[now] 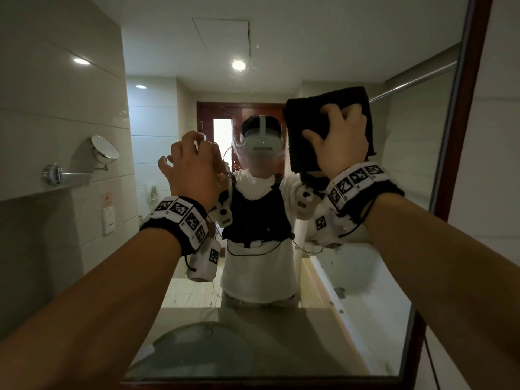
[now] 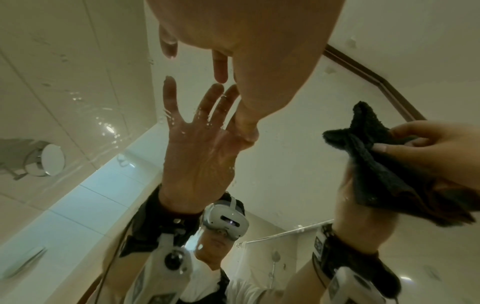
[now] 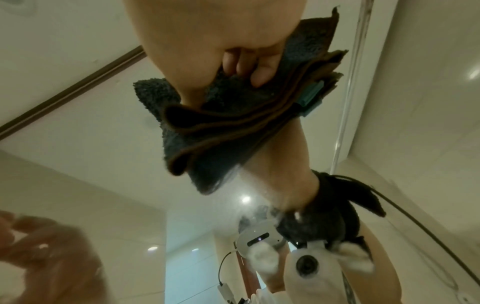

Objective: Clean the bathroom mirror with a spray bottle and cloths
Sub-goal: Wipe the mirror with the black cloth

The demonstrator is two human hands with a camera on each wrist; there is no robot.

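Observation:
The wall mirror [image 1: 374, 226] fills the head view and reflects me. My left hand [image 1: 185, 153] is raised at the centre left with straight, spread fingers, and their tips touch the wet glass [image 2: 109, 127]; the left hand [image 2: 244, 61] holds nothing. To the right and slightly higher, my right hand [image 1: 337, 136] grips a dark folded cloth [image 1: 304, 128] and holds it against the mirror. In the right wrist view the fingers [image 3: 246, 67] curl into the cloth [image 3: 228, 127]. In the left wrist view the cloth [image 2: 376, 168] meets its own reflection. No spray bottle is in view.
The mirror's dark wood frame [image 1: 461, 136] runs down the right side. A round shaving mirror [image 1: 104, 147] on a metal arm sticks out from the tiled left wall. The glass reflects a bathtub [image 1: 363, 277] and a basin [image 1: 197, 347] below.

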